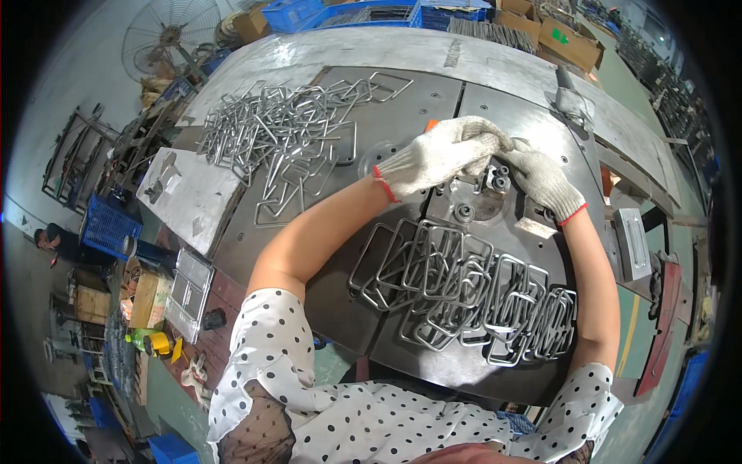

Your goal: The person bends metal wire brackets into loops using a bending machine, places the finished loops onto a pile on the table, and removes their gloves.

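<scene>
My left hand (448, 155) and my right hand (542, 179), both in white knit gloves with red cuffs, meet above a small bolted metal fixture (488, 188) on the steel work table. The fingers of both are curled and pressed together, and they hide whatever is between them. Just below the fixture sits a round bolt-like post (464, 213). Close to my body lies a heap of bent metal wire frames (456, 286), rounded rectangles in shape. A second, tangled pile of wire frames (278, 131) spreads over the far left of the table.
A grey metal block (632, 243) stands at the right edge, and a hammer-like tool (570, 99) lies at the back right. Blue crates (371, 14) and cardboard boxes (570, 42) line the far side. A floor fan (170, 39) and another person (58, 241) are off to the left.
</scene>
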`<state>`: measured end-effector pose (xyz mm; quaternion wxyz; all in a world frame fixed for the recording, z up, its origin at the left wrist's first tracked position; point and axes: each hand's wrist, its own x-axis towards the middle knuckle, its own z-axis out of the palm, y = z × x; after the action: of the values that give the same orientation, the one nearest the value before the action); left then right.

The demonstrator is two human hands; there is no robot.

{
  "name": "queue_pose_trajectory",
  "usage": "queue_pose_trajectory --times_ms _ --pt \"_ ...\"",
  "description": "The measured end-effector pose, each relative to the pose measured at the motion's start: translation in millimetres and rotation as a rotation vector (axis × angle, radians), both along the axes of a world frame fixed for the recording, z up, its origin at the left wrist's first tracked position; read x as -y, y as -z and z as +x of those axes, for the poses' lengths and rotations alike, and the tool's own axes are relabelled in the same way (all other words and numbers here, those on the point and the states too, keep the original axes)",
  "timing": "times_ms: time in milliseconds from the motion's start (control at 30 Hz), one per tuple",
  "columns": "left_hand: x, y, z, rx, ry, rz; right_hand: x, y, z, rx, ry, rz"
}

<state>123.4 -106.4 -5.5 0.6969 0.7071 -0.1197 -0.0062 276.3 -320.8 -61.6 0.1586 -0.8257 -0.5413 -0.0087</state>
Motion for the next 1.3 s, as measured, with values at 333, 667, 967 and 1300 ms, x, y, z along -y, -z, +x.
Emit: queue_pose_trajectory --times_ms 333,667,967,1300 --pt "-16.3 -31.0 -1.1 0.136 -0.275 0.206 2.8 8.0 7.1 0.061 -0.053 0.081" --pt "-141.9 1.2 -41.2 0.045 -0.454 1.594 -1.6 10.0 14.3 0.135 -0.083 0.129" --pt "-140.2 37.2 -51.5 -0.056 -0.518 1.515 -91.8 -20.4 -1.9 -0.004 0.204 -0.070" --pt "-127.8 -0.1 -68.3 -0.086 -0.711 1.403 -94.0 -47.8 -20.6 -0.091 0.245 0.000"
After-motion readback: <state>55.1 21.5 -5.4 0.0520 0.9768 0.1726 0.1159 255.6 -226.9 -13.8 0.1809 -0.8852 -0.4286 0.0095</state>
